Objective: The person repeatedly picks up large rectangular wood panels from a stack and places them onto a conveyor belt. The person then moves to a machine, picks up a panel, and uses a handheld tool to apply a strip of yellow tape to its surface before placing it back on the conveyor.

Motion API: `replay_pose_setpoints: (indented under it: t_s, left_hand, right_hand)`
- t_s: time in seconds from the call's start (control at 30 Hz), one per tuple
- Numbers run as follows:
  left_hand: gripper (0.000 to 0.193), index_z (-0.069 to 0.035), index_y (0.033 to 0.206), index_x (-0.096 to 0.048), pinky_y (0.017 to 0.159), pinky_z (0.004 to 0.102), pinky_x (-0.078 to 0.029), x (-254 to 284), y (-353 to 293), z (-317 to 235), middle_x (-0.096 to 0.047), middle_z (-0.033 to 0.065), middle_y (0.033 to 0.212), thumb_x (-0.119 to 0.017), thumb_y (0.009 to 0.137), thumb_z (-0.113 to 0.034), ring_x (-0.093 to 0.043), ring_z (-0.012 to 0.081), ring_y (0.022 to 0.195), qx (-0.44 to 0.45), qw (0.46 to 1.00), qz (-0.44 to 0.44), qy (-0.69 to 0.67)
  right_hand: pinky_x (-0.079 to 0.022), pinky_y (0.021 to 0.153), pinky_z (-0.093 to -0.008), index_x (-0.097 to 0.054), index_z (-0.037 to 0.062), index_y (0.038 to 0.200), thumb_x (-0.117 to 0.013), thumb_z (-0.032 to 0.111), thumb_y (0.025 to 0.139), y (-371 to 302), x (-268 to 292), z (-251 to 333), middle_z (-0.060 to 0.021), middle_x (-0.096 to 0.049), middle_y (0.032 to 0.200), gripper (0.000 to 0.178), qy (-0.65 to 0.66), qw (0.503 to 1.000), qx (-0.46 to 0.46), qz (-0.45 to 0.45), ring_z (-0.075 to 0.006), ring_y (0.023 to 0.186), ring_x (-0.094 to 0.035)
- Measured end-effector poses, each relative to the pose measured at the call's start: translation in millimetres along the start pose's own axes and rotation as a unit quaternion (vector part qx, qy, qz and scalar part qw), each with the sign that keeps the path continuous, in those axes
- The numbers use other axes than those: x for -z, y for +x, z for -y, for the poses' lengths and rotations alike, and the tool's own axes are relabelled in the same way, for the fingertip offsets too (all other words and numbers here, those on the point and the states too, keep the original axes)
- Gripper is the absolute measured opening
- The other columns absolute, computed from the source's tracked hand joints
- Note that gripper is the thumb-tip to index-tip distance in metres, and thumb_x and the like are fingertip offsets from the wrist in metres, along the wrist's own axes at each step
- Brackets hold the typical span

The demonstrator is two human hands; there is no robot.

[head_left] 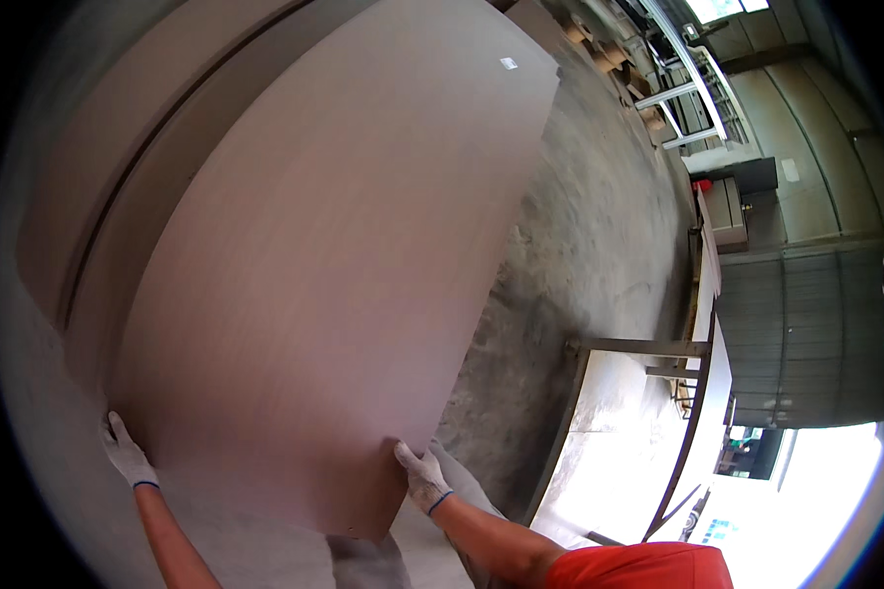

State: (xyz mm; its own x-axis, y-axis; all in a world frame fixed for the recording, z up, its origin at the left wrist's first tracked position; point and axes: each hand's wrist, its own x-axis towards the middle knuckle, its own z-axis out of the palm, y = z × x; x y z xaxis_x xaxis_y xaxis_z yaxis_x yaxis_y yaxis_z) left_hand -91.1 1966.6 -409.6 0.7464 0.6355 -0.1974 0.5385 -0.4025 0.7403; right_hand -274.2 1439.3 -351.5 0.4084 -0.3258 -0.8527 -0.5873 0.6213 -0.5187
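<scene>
A large flat wood-brown panel (324,275) stretches away from me, with a small white label (508,63) near its far right corner. Both hands wear white knitted gloves with blue cuffs. At the panel's left edge, close to the near corner, my left hand (128,450) grips it, its fingers partly hidden. My right hand (424,477) clasps the right edge near the front, thumb on the upper face and fingers out of sight beneath.
More large brown panels (157,157) lie along the left. A metal-framed table (648,348) stands on the right over bright floor. Grey concrete floor (599,216) runs beside the panel. White metal frames (692,93) and brown rolls stand at the far right, before a corrugated wall (796,324).
</scene>
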Motion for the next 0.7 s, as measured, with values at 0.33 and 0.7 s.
replay_pose_setpoints:
  t_s: [0.33,0.7]
  left_hand:
    - [0.065,0.004,0.138,-0.059,0.108,0.0415,-0.046,-10,42,-3,-0.063,0.024,0.135,-0.045,0.108,-0.052,-0.062,0.0371,0.122,-0.069,0.991,-0.068,0.089]
    - [0.061,0.003,0.141,-0.059,0.11,0.0409,-0.045,-9,17,-27,-0.062,0.0213,0.142,-0.045,0.109,-0.048,-0.059,0.0359,0.131,-0.1,0.978,0.006,0.182]
  right_hand:
    - [-0.044,0.107,-0.0348,-0.051,-0.0018,0.142,-0.079,0.031,0.093,9,-19,-35,-0.0107,-0.064,0.133,0.065,-0.042,0.981,0.179,-0.063,-0.0205,0.121,-0.06]
    - [-0.043,0.108,-0.0339,-0.051,-0.0034,0.141,-0.073,0.029,0.097,-14,-17,-43,-0.0102,-0.064,0.133,0.059,-0.066,0.976,0.191,-0.075,-0.0197,0.122,-0.059]
